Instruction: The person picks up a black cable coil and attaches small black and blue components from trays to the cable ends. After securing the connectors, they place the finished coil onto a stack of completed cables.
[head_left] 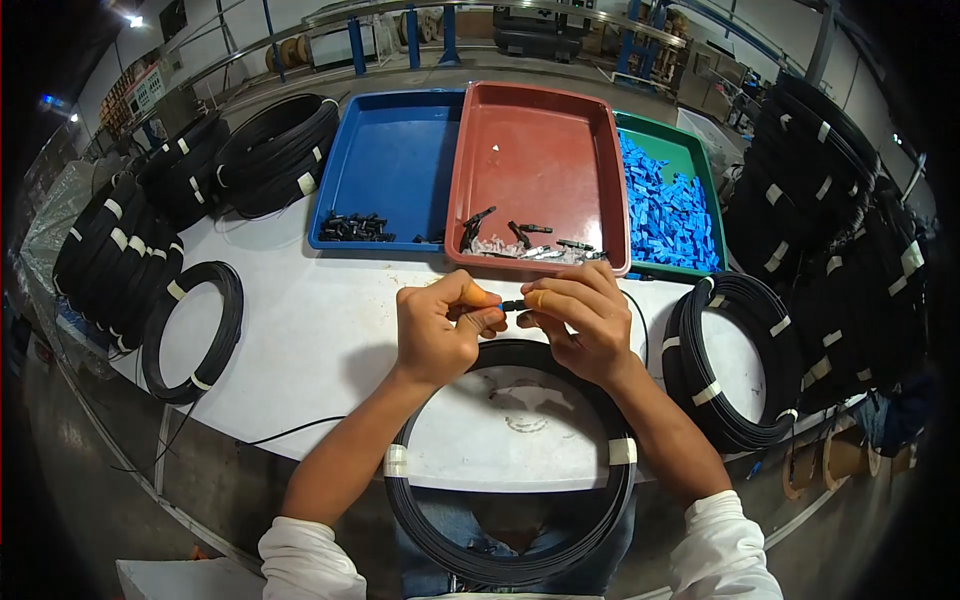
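Observation:
My left hand (440, 325) and my right hand (580, 318) meet above the white table, in front of the red tray. Between their fingertips is a small black and blue connector (512, 305); the left fingers pinch its blue end and the right fingers its black end. Below my hands lies a coil of black cable (510, 575) with white tape bands, partly over the table edge and above my lap. The red tray (540, 150) holds black connector parts (520, 235) and small white pieces (505, 248) along its near side.
A blue tray (400, 150) with black parts stands left of the red one. A green tray (680, 150) with many blue pieces (665, 215) is on the right. Taped black cable coils (195, 330) lie at both sides, with taller stacks (800, 180) behind.

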